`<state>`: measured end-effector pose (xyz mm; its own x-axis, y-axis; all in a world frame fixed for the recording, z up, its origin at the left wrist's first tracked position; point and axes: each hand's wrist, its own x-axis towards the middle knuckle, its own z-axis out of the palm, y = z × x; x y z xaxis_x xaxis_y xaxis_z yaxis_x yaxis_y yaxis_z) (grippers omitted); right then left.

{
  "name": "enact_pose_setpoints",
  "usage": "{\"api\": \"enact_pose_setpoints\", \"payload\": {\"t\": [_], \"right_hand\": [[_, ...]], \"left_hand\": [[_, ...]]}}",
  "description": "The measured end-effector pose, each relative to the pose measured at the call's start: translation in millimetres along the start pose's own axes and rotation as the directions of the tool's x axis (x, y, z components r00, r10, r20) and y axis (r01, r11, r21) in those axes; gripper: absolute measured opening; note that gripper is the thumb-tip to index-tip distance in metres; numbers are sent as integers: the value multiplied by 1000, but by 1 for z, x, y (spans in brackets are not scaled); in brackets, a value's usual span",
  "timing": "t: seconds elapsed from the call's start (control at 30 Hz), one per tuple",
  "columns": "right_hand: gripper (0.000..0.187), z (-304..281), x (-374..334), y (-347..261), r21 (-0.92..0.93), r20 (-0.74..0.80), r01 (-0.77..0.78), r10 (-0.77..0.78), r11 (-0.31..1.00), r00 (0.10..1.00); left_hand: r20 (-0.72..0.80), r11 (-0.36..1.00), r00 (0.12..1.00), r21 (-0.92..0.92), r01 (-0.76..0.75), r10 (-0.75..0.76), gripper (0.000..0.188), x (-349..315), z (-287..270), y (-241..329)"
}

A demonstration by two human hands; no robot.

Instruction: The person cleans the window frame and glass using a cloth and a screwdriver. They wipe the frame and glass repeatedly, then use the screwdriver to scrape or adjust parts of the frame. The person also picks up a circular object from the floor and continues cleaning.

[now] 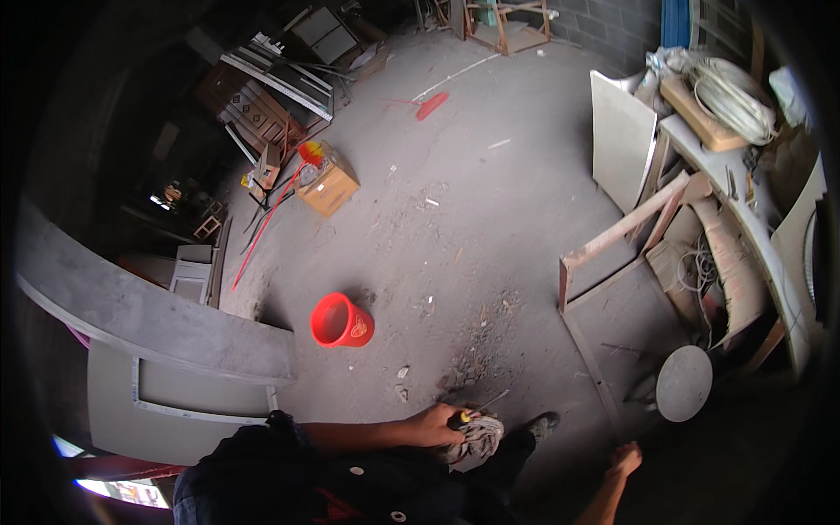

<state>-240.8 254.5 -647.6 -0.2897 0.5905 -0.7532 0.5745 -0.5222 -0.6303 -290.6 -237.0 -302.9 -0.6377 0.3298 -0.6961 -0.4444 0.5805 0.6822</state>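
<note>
L hand (433,426): fingers curled round a yellow-and-black screwdriver (462,419), shaft angled up-right; crumpled grey rag (481,437) bunched just under it. R hand (626,459), well apart: fingers look curled in, can't tell if gripping anything. Dark shoe (543,424) btwn hands, on dusty floor (507,201). Farther out: red bucket (357,325), round disc (684,383) nr wooden frame (626,221), cardboard box (329,191).
</note>
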Motion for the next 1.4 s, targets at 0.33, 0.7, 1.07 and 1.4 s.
{"api": "enact_pose_setpoints", "payload": {"t": [0.33, 0.7, 1.07, 1.4], "right_hand": [[107, -7, 151, -70, 540, 94, -56, 6, 840, 996], [96, 21, 204, -38, 708, 276, -77, -175, 702, 945], [74, 68, 153, -104, 752, 143, 18, -189, 659, 972], [66, 35, -119, -1, 795, 25, 101, -199, 598, 980]], "left_hand": [[177, 961, 945, 11, 276, -274, 70, 17, 53, -24], [124, 944, 936, 59, 324, -329, 69, 53, 47, -5], [207, 962, 940, 96, 256, -271, 67, 57, 34, 15], [325, 972, 944, 198, -129, 59, 64, 60, -46, -1]]}}
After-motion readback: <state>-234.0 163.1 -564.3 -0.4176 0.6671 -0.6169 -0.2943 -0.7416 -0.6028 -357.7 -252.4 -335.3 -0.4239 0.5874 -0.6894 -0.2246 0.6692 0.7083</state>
